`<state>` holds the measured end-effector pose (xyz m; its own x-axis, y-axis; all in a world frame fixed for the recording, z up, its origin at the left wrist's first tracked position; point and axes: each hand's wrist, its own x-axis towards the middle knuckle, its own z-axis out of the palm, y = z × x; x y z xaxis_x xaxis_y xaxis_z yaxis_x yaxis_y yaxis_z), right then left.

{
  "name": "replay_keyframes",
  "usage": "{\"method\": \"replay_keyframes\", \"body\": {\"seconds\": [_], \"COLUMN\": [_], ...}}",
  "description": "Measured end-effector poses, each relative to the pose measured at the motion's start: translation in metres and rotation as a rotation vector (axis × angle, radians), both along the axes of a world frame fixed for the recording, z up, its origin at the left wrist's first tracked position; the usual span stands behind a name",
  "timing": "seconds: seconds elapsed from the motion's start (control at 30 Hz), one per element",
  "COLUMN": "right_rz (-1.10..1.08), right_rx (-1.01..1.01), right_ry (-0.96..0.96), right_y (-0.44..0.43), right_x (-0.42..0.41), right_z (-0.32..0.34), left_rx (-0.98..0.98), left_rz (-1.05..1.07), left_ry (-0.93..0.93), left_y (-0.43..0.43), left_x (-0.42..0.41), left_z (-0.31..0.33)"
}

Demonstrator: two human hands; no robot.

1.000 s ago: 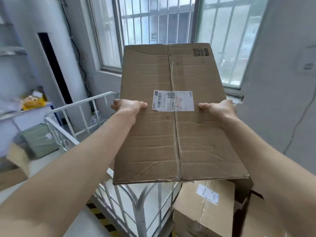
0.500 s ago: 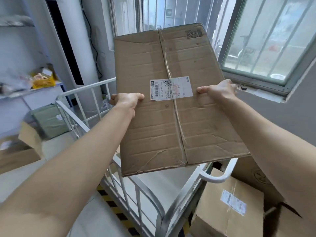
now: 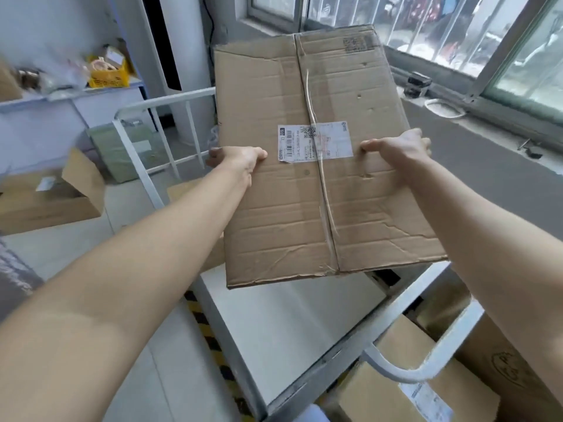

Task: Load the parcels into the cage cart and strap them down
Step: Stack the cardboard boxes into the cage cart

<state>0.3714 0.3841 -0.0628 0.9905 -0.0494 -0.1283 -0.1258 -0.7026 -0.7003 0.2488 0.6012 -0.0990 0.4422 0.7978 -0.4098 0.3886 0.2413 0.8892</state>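
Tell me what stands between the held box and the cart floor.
Nothing visible blocks it. The box, held by the left hand and right hand, hangs over the cart's bare white floor. A brown parcel peeks out under its left edge; how far it reaches beneath is hidden.

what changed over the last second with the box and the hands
The cardboard box has come down and forward: it now hangs tilted over the bare white deck of the cage cart, not yet set down. Nothing was taken hold of or let go. The left hand and right hand grip its side edges as before, level with the label.
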Motion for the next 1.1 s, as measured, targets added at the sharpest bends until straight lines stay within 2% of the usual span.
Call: {"method": "replay_keyframes", "body": {"seconds": [0.07,0.17,0.43,0.8,1.1], "right_rz": [0.015,0.04,0.085,0.193,0.246], "right_rx": [-0.023,-0.081,-0.229,-0.387,-0.453], "right_ry": [0.041,0.099,0.259,0.416,0.479], "right_y": [0.005,0.013,0.027,0.042,0.053], "right_x": [0.031,0.076,0.154,0.176,0.175], "right_z": [-0.02,-0.059,-0.198,-0.367,-0.456], "left_rx": [-0.045,-0.009,-0.094,-0.235,-0.337], "left_rz": [-0.049,0.025,0.103,0.152,0.201], "left_ry": [0.043,0.168,0.349,0.494,0.571], "left_y": [0.0,-0.002,-0.004,-0.002,0.004], "left_x": [0.027,0.059,0.116,0.11,0.096], "left_z": [-0.021,-0.057,-0.188,-0.358,-0.444]}}
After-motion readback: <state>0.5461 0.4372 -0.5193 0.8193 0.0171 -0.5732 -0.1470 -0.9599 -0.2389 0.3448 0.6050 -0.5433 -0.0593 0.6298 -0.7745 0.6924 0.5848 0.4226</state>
